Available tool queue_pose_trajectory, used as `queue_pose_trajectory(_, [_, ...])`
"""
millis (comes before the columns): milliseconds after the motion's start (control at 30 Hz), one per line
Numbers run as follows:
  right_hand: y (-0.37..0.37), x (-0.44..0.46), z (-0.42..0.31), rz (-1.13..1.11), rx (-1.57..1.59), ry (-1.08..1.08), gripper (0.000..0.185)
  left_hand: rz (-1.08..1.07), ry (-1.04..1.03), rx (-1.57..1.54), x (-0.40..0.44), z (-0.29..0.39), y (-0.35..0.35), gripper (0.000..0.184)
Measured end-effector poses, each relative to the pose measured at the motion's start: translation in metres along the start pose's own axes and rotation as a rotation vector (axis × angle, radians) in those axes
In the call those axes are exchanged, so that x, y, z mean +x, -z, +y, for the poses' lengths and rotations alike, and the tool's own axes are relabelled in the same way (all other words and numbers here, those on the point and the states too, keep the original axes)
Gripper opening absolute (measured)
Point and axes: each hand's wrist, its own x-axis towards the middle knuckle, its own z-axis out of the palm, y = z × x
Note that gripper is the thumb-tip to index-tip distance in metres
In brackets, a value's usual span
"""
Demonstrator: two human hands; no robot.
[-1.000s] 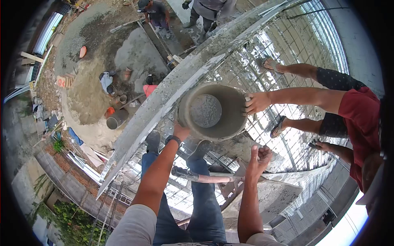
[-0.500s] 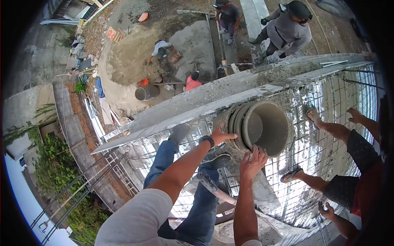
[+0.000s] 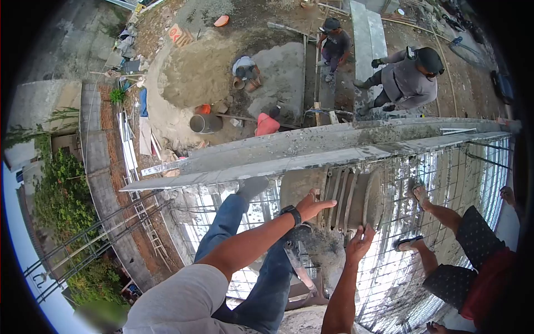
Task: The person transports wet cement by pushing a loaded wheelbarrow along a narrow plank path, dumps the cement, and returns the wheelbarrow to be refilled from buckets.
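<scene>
A stack of nested cement-coated buckets (image 3: 342, 195) lies tipped on its side over the rebar mesh, rims to the right. My left hand (image 3: 313, 206), with a dark watch at the wrist, grips the near side of the stack by the layered rims; some of its fingers are hidden. At the lower edge of the outermost rim, my right hand (image 3: 360, 245) holds on with curled fingertips. The mouth of the outer bucket is turned out of sight. Below my hands, a mortar-smeared pipe or handle (image 3: 300, 267) slants beside my leg.
A concrete-splashed formwork board (image 3: 267, 158) runs along the mesh edge, with a drop beyond. Another person's sandaled foot (image 3: 409, 243) stands on the rebar mesh (image 3: 389, 278) at right. Below are several workers, a sand pile (image 3: 194, 75) and a dark bucket (image 3: 204, 123).
The bucket stack has turned, so the open mouth no longer faces me. My right hand has shifted right and down with the rim. The view has tilted, and the workers below appear farther right.
</scene>
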Motion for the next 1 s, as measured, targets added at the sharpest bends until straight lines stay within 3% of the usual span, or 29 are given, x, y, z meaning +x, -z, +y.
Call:
queue_pose_trajectory(133, [-0.007, -0.027, -0.044, 0.082, 0.015, 0.046, 0.034, -0.008, 0.071, 0.072, -0.047, 0.036, 0.047, 0.131])
queue_pose_trajectory(167, [-0.010, -0.030, -0.060, 0.067, 0.058, 0.027, 0.034, 0.103, 0.029, 0.123, -0.041, 0.023, 0.053, 0.129])
queue_pose_trajectory(233, [-0.010, -0.031, -0.101, 0.036, 0.138, -0.006, 0.035, 0.124, 0.036, 0.093, -0.050, 0.038, 0.084, 0.130])
queue_pose_trajectory(367, [-0.010, -0.016, -0.204, 0.011, 0.128, 0.010, 0.042, 0.250, -0.027, 0.021, -0.078, 0.083, 0.152, 0.108])
queue_pose_trajectory(433, [0.000, -0.009, -0.274, 0.049, 0.174, 0.068, 0.041, 0.310, -0.107, -0.049, -0.103, 0.116, 0.192, 0.081])
queue_pose_trajectory(567, [0.006, -0.003, -0.408, 0.086, 0.303, 0.241, 0.039, 0.425, -0.434, -0.197, -0.181, 0.184, 0.291, 0.062])
queue_pose_trajectory(667, [0.017, -0.011, -0.541, 0.120, 0.375, 0.454, 0.032, 0.563, -0.468, -0.194, -0.247, 0.231, 0.382, 0.062])
queue_pose_trajectory(767, [-0.015, -0.011, -0.659, 0.144, 0.401, 0.679, 0.026, 0.661, -0.556, -0.396, -0.289, 0.269, 0.481, 0.062])
queue_pose_trajectory(867, [-0.103, 0.000, -0.758, 0.005, 0.273, 0.863, 0.040, 0.860, -0.667, -0.401, -0.292, 0.268, 0.599, 0.071])
queue_pose_trajectory(933, [-0.155, -0.007, -0.781, -0.167, 0.288, 0.919, 0.043, 1.321, -0.815, -0.299, -0.309, 0.252, 0.653, 0.086])
queue_pose_trajectory(1000, [-0.182, -0.005, -0.776, -0.297, 0.228, 0.906, 0.041, 1.246, -0.928, -0.574, -0.338, 0.226, 0.676, 0.084])
